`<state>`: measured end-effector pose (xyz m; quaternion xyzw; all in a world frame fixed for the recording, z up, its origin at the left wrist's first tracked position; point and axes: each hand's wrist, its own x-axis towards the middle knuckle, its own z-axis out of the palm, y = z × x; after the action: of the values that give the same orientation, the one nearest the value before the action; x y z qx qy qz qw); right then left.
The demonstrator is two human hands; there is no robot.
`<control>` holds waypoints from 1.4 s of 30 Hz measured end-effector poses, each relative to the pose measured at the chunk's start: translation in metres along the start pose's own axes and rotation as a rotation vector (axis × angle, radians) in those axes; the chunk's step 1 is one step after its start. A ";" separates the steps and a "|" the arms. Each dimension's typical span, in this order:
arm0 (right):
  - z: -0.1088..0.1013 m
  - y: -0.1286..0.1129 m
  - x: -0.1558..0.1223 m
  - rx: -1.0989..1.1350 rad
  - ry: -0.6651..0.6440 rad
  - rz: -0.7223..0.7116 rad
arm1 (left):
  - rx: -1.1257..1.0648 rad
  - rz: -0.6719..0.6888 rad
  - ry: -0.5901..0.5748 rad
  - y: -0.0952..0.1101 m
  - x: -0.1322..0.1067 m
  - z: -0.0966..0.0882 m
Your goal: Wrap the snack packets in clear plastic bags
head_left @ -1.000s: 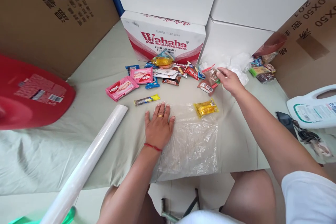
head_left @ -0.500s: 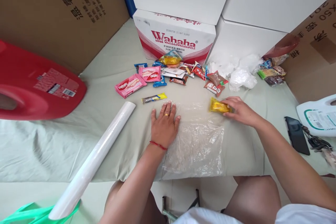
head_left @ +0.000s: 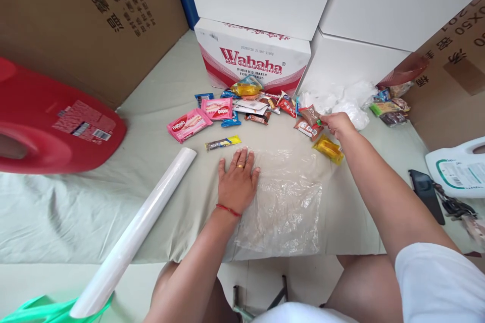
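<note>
My left hand (head_left: 238, 179) lies flat with its fingers spread on the left edge of a crinkled clear plastic sheet (head_left: 284, 207) spread on the cloth. My right hand (head_left: 338, 123) reaches past the sheet's far right corner. Its fingers are curled and pinch the green end of a brown snack packet (head_left: 309, 114). A yellow packet (head_left: 328, 149) lies just below that hand, off the sheet's corner. A pile of snack packets (head_left: 250, 101) sits beyond the sheet, with two pink wafer packs (head_left: 188, 124) to its left and a small yellow-ended bar (head_left: 223, 143) near my left fingertips.
A white roll of film (head_left: 140, 227) lies diagonally at the left. A red jug (head_left: 49, 126) lies further left, a white jug (head_left: 458, 166) at the right, with a phone (head_left: 426, 194) and keys beside it. A Wahaha carton (head_left: 257, 58), white boxes and cardboard boxes wall the back.
My right hand dropped the yellow packet beside the sheet's far right corner and moved up to the brown packet. My left hand stayed flat on the sheet.
</note>
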<state>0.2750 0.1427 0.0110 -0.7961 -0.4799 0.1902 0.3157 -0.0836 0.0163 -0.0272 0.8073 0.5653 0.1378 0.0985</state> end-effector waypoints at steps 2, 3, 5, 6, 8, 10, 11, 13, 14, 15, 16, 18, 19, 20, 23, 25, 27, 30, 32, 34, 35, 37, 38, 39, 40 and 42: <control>-0.001 -0.008 0.000 0.060 -0.014 0.065 | -0.005 -0.004 -0.001 0.000 0.000 -0.001; -0.004 -0.012 -0.004 0.110 -0.011 0.086 | -0.006 -0.005 -0.001 0.000 0.000 -0.001; -0.016 -0.020 -0.019 0.263 -0.021 0.063 | -0.008 -0.004 -0.004 0.000 0.001 -0.002; -0.022 -0.024 -0.031 0.356 -0.037 0.038 | -0.010 -0.004 -0.007 0.000 0.001 -0.002; -0.033 -0.029 -0.060 0.480 -0.111 0.006 | -0.014 -0.008 -0.014 0.001 0.001 -0.002; -0.037 -0.032 -0.094 0.522 -0.238 0.018 | -0.017 -0.016 -0.018 0.001 0.001 -0.002; -0.035 -0.033 -0.112 0.536 -0.310 0.032 | -0.018 -0.020 -0.018 0.001 0.001 -0.002; -0.027 -0.035 -0.147 0.558 -0.456 0.061 | -0.018 -0.024 -0.020 0.001 0.001 -0.002; -0.020 -0.036 -0.162 0.564 -0.520 0.072 | -0.016 -0.024 -0.023 0.001 0.001 -0.002; -0.013 -0.036 -0.175 0.565 -0.578 0.077 | -0.014 -0.024 -0.028 0.001 0.001 -0.002; -0.006 -0.037 -0.186 0.553 -0.633 0.069 | -0.010 -0.025 -0.033 0.001 0.001 -0.002; 0.005 -0.035 -0.200 0.450 -0.684 -0.008 | 0.000 -0.032 -0.040 0.001 0.001 -0.002; 0.008 -0.033 -0.203 0.350 -0.652 -0.077 | 0.005 -0.038 -0.040 0.002 0.001 -0.002; 0.010 -0.028 -0.206 0.227 -0.571 -0.163 | 0.010 -0.046 -0.040 0.002 0.001 -0.002; 0.011 -0.008 -0.214 -0.125 -0.182 -0.411 | 0.017 -0.058 -0.032 0.003 0.001 -0.002; 0.013 0.009 -0.222 -0.281 -0.048 -0.505 | 0.017 -0.063 -0.028 0.004 0.002 -0.002; 0.019 0.024 -0.228 -0.429 -0.059 -0.527 | 0.020 -0.079 -0.031 0.005 0.003 -0.003; 0.027 0.039 -0.223 -0.610 -0.105 -0.485 | 0.030 -0.112 -0.046 0.007 0.006 -0.006; 0.027 0.045 -0.205 -0.648 -0.118 -0.474 | 0.034 -0.119 -0.055 0.008 0.008 -0.007; 0.021 0.047 -0.182 -0.630 -0.135 -0.488 | 0.031 -0.115 -0.062 0.007 0.009 -0.008; 0.017 0.046 -0.172 -0.604 -0.145 -0.501 | 0.028 -0.113 -0.065 0.007 0.009 -0.008; 0.006 0.041 -0.158 -0.517 -0.122 -0.518 | 0.021 -0.113 -0.066 0.006 0.007 -0.008; 0.000 0.035 -0.157 -0.470 -0.086 -0.519 | 0.019 -0.115 -0.065 0.005 0.007 -0.008; -0.004 0.029 -0.160 -0.426 -0.045 -0.521 | 0.018 -0.115 -0.062 0.004 0.006 -0.007; -0.006 0.022 -0.167 -0.390 -0.008 -0.535 | 0.017 -0.113 -0.060 0.004 0.005 -0.007; -0.004 0.010 -0.188 -0.361 -0.009 -0.619 | 0.016 -0.110 -0.055 0.003 0.005 -0.007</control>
<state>0.1965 -0.0281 0.0069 -0.6552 -0.7256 0.0010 0.2104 -0.0813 0.0200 -0.0188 0.7794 0.6069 0.1054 0.1149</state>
